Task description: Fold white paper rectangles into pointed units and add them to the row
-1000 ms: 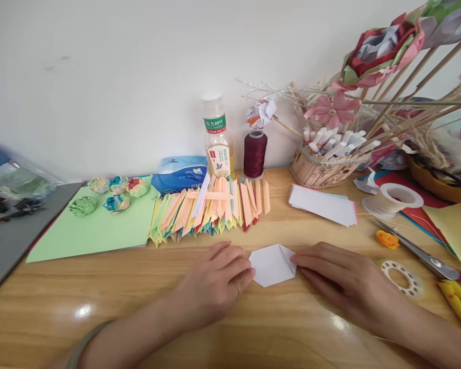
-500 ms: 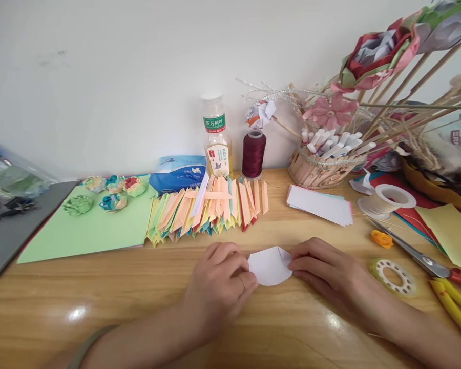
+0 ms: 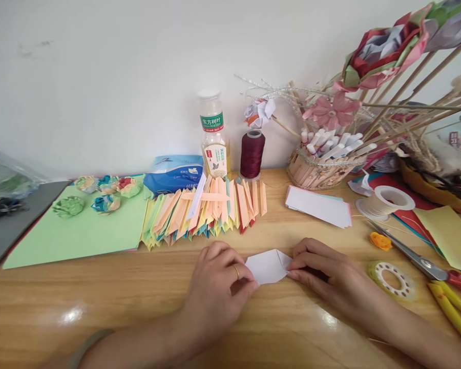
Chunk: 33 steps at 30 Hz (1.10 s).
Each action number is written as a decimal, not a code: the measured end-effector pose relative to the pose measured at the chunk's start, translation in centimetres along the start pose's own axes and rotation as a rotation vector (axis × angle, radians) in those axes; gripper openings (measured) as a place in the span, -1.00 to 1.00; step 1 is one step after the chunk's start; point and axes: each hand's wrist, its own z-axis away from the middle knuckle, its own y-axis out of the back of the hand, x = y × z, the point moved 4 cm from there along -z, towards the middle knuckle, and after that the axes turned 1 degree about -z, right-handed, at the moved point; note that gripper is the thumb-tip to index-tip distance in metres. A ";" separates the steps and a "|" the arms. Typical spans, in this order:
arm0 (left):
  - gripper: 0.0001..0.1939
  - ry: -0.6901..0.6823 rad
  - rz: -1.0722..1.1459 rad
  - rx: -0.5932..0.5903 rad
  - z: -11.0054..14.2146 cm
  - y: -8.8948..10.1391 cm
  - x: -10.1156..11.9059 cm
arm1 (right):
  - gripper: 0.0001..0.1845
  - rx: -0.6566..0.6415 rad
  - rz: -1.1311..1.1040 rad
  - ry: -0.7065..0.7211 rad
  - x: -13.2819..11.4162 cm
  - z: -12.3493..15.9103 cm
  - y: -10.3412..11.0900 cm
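Between my hands, just above or on the wooden table, is a small white sheet of paper [image 3: 267, 266] with folded-in corners and a crease near its right end. My left hand [image 3: 221, 279] pinches its left end, thumb in front and fingers curled behind. The right end is pinched between the thumb and fingertips of my right hand [image 3: 322, 266]. Behind my left hand lies a dense row of folded paper strips [image 3: 211, 205] in orange, yellow, green and other colours. A stack of white and coloured paper slips [image 3: 318, 205] rests beyond my right hand.
Right of my hands lie a tape roll [image 3: 392, 280], scissors [image 3: 426, 266], yellow-handled pliers [image 3: 451, 307] and a white spool [image 3: 386, 201]. At the back stand a bottle [image 3: 215, 138], maroon thread [image 3: 252, 154] and a basket [image 3: 318, 171]. Green paper [image 3: 80, 230] bearing paper flowers lies left.
The camera view has shifted slightly. My left thumb has moved onto the paper's near left edge, and my right fingertips have shifted along its right end. Both hands keep hold of the paper.
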 end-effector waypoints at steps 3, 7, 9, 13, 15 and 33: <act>-0.88 0.076 0.051 -0.014 0.0 -0.3 -0.2 | -0.81 0.002 -0.006 -0.052 -0.2 -0.2 -0.1; -0.87 0.133 0.089 -0.015 0.0 -0.5 -0.1 | -0.80 0.028 0.019 -0.100 -0.5 -0.4 -0.3; -0.86 0.138 0.074 -0.006 0.0 -0.5 0.1 | -0.81 0.057 0.047 -0.093 -0.7 -0.5 -0.5; -0.86 0.134 0.024 -0.015 -0.1 -0.6 0.2 | -0.84 0.112 0.102 -0.066 -1.0 -0.5 -0.7; -0.86 0.126 -0.006 -0.020 -0.2 -0.7 0.3 | -0.85 0.120 0.128 -0.064 -1.2 -0.6 -0.8; -0.89 0.074 -0.233 -0.154 -0.8 -1.1 1.0 | -0.88 0.058 0.159 0.008 -1.2 -0.5 -0.9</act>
